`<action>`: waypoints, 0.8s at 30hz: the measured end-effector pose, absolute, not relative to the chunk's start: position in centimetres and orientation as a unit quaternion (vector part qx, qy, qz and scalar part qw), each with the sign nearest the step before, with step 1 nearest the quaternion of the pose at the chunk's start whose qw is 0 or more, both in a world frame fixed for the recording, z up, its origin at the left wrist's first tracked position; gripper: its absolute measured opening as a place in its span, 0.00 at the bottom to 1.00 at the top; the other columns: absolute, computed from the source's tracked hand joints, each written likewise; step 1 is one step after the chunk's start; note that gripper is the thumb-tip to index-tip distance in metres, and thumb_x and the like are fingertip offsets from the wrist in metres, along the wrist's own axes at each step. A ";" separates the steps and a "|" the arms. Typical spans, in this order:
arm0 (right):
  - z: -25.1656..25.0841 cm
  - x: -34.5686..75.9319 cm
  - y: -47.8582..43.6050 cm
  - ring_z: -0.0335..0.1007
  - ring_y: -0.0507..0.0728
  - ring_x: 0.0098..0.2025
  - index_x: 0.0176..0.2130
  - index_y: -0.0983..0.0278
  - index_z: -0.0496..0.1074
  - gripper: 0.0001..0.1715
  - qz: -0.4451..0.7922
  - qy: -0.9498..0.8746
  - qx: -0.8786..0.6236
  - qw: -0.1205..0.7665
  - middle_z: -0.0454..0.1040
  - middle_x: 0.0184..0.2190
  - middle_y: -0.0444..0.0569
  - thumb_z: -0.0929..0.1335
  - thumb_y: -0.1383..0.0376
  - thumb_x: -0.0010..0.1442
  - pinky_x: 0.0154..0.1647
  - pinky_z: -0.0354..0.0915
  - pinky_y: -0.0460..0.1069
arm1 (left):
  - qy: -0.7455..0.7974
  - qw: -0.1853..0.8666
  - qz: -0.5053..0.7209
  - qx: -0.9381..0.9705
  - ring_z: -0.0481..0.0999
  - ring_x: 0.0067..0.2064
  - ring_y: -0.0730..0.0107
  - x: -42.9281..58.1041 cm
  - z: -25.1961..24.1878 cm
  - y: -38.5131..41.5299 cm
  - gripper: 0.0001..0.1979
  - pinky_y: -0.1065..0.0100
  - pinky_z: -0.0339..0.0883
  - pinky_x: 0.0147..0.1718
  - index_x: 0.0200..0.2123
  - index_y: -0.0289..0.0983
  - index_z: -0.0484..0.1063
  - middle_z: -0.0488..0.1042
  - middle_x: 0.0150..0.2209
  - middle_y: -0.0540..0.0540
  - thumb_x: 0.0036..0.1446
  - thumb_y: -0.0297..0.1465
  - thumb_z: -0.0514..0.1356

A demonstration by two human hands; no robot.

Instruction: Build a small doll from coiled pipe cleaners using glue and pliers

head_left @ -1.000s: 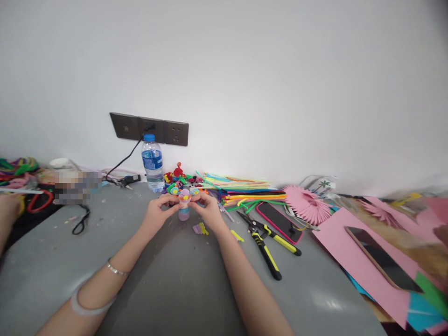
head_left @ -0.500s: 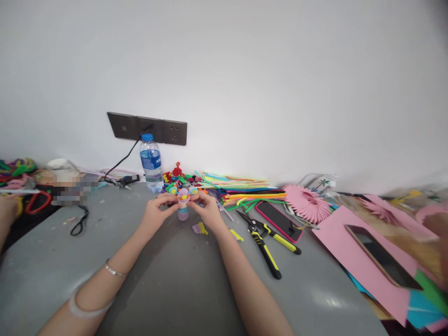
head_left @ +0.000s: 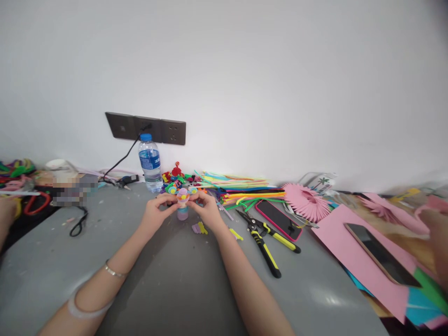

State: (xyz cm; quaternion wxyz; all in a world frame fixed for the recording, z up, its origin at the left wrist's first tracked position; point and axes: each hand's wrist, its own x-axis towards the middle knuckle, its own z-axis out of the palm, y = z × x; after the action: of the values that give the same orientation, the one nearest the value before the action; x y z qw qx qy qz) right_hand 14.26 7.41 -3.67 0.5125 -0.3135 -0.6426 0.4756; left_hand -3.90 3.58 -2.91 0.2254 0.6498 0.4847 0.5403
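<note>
My left hand [head_left: 156, 212] and my right hand [head_left: 209, 209] meet over the grey table [head_left: 175, 289], fingers pinched on a small pipe-cleaner figure [head_left: 182, 203]. The figure has a pink and purple head with yellow and blue coils, and a purple and blue body that stands on the table. Short purple and yellow pipe-cleaner offcuts [head_left: 200, 228] lie just right of it. A bracelet and a pale bangle sit on my left forearm.
Yellow-handled pliers [head_left: 263, 241] and a pink-cased phone [head_left: 279, 220] lie to the right. A water bottle [head_left: 150, 163], small pipe-cleaner figures [head_left: 175, 177] and a pile of pipe cleaners [head_left: 241, 189] line the wall. Pink paper [head_left: 364, 261], a second phone [head_left: 381, 254] and other persons' hands sit at both edges.
My hands keep pinching the figure almost in place. A person's hand at the right edge has come further into view.
</note>
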 end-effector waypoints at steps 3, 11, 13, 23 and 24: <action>-3.7 14.3 7.4 0.69 0.55 0.33 0.29 0.62 0.75 0.08 0.474 -0.644 -0.314 0.511 0.76 0.29 0.46 0.74 0.60 0.51 0.37 0.62 0.49 | 0.480 0.231 0.545 0.648 0.74 0.33 0.67 -3.9 -2.8 3.6 0.10 0.69 0.65 0.30 0.28 0.38 0.79 0.79 0.30 0.46 0.49 0.39 0.68; -3.5 14.3 7.4 0.69 0.55 0.33 0.29 0.62 0.75 0.07 0.468 -0.651 -0.317 0.507 0.76 0.29 0.46 0.73 0.61 0.51 0.36 0.61 0.49 | 0.474 0.251 0.548 0.642 0.75 0.34 0.65 -3.8 -2.8 3.5 0.09 0.66 0.68 0.35 0.28 0.38 0.81 0.79 0.29 0.46 0.48 0.38 0.69; -3.5 14.4 7.4 0.69 0.55 0.33 0.29 0.63 0.75 0.07 0.468 -0.650 -0.316 0.509 0.76 0.29 0.45 0.74 0.61 0.50 0.35 0.60 0.49 | 0.477 0.256 0.548 0.638 0.76 0.34 0.65 -3.9 -2.8 3.4 0.09 0.65 0.69 0.37 0.29 0.38 0.81 0.79 0.29 0.46 0.48 0.37 0.69; -3.6 14.4 7.4 0.69 0.56 0.34 0.29 0.62 0.75 0.09 0.468 -0.654 -0.318 0.502 0.77 0.29 0.46 0.73 0.59 0.51 0.37 0.63 0.50 | 0.472 0.267 0.543 0.641 0.77 0.34 0.64 -4.1 -2.9 3.5 0.07 0.65 0.69 0.38 0.29 0.38 0.81 0.80 0.30 0.46 0.48 0.35 0.68; -3.6 14.4 7.4 0.70 0.56 0.34 0.29 0.62 0.75 0.09 0.469 -0.654 -0.318 0.502 0.77 0.29 0.46 0.73 0.59 0.51 0.37 0.64 0.50 | 0.473 0.266 0.542 0.642 0.77 0.34 0.64 -4.1 -2.9 3.5 0.07 0.65 0.69 0.38 0.29 0.38 0.81 0.80 0.30 0.46 0.48 0.35 0.68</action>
State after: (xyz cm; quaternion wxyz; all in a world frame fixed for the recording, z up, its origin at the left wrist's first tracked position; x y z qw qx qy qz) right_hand 14.40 7.44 -3.65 0.5016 -0.3178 -0.6538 0.4690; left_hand -4.06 3.53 -2.89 0.2656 0.6418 0.4730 0.5421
